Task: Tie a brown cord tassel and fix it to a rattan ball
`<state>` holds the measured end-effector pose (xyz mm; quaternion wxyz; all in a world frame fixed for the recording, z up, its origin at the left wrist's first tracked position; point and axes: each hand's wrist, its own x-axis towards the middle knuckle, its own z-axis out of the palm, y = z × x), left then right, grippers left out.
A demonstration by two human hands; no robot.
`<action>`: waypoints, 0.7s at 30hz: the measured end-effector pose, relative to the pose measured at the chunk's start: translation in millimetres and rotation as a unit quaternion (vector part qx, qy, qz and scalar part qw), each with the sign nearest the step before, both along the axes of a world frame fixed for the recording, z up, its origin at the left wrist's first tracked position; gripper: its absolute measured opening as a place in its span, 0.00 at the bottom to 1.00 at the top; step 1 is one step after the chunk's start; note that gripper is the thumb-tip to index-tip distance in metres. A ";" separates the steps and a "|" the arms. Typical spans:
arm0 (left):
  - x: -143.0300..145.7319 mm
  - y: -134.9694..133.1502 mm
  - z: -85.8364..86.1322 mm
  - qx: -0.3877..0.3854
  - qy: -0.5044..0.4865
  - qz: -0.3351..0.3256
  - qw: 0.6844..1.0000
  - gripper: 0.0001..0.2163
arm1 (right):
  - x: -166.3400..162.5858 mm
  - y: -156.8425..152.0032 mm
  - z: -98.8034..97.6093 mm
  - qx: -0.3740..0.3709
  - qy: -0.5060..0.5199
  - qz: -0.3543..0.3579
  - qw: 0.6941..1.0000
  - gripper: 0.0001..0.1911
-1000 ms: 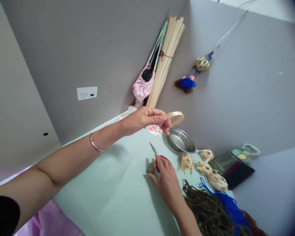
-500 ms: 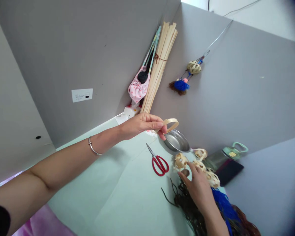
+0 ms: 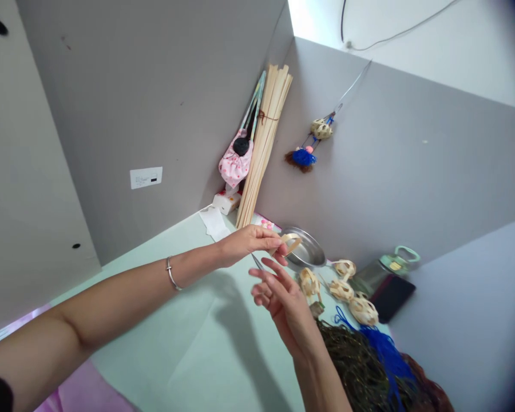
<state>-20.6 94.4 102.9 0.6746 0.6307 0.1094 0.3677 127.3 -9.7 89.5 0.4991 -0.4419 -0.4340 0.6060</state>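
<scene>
My left hand (image 3: 249,243) pinches a looped flat bamboo strip (image 3: 290,241) just in front of a small steel bowl (image 3: 308,252). My right hand (image 3: 278,297) is raised below it with fingers spread and nothing in it, close to the strip. The tip of the scissors (image 3: 256,261) shows between the two hands; the rest is hidden behind my right hand. Several small woven bamboo balls (image 3: 341,289) lie on the pale green table (image 3: 197,332) to the right.
A bundle of long bamboo strips (image 3: 264,143) leans in the wall corner beside a pink pouch (image 3: 234,163). A tasselled woven ornament (image 3: 315,140) hangs on the wall. Dark and blue cord tassels (image 3: 369,360) lie at lower right, near a dark phone (image 3: 390,294) and a green-lidded bottle (image 3: 395,264).
My right hand left the scissors, reached among the woven balls, then rose open toward the strip. My left hand lowered the strip toward the bowl. The view tilted.
</scene>
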 end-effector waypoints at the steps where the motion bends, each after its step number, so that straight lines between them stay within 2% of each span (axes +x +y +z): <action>1: -1.6 -0.1 -2.8 -0.006 -0.002 0.008 1.000 0.15 | 0.6 -0.9 -0.7 -0.002 -0.006 0.000 1.000 0.20; 3: -6.9 0.2 -9.0 -0.015 0.001 0.026 1.000 0.16 | 7.1 -3.0 -1.8 0.025 -0.046 -0.029 0.998 0.15; 6: -16.7 1.3 -21.5 -0.031 0.017 0.052 0.998 0.17 | 24.0 -7.4 2.0 0.091 -0.147 -0.091 0.981 0.16; 11: -24.9 -4.6 -42.8 -0.104 0.011 0.091 0.990 0.17 | 46.1 -16.9 23.4 0.174 -0.362 -0.102 0.910 0.16; 16: -17.9 -23.3 -53.9 -0.126 0.006 -0.006 0.992 0.15 | 44.1 -21.1 29.9 0.203 -0.531 -0.027 0.823 0.15; 21: -9.1 -37.1 -61.1 -0.147 0.008 -0.128 0.981 0.13 | 35.1 -17.9 19.3 0.222 -0.567 0.007 0.793 0.16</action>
